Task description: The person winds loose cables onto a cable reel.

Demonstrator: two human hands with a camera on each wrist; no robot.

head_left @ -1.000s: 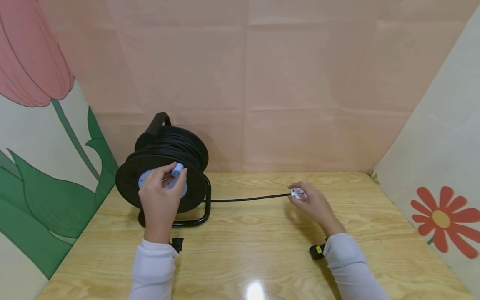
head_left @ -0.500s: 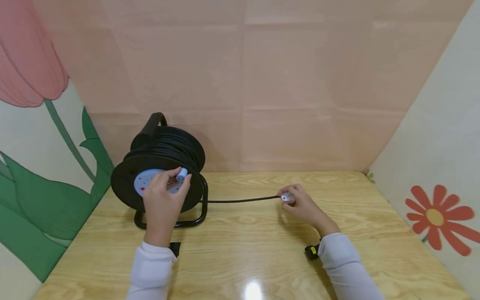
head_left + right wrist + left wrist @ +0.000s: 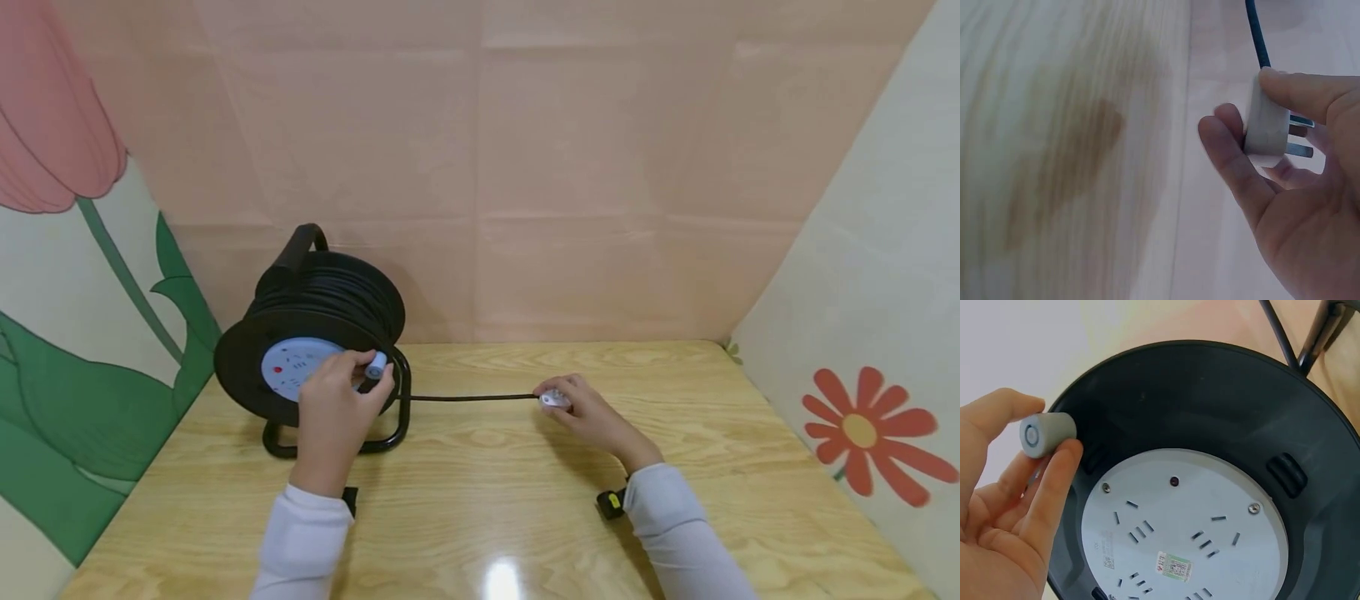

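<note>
A black cable reel [image 3: 300, 358] stands at the left on its tubular frame, black cable wound around its drum. My left hand [image 3: 337, 417] pinches the pale grey crank knob [image 3: 1050, 432] on the reel's front disc between thumb and fingers. In the left wrist view the white socket panel [image 3: 1147, 519] faces the camera, with slots, screws and a sticker. On the right, my right hand [image 3: 600, 421] holds a white plug [image 3: 1266, 122] by its body, its metal pins toward the palm. From the plug a black cable [image 3: 472, 398] runs straight to the reel, above the table.
The wooden table [image 3: 465, 483] lies beneath both hands. A pinkish sheet [image 3: 480, 183] hangs behind it. Walls with painted flowers flank it on the left and right. Each wrist wears a black strap-on device.
The knob has travelled right and down around the disc with my left hand, uncovering more of the socket panel. My right hand and the plug have moved left, toward the reel.
</note>
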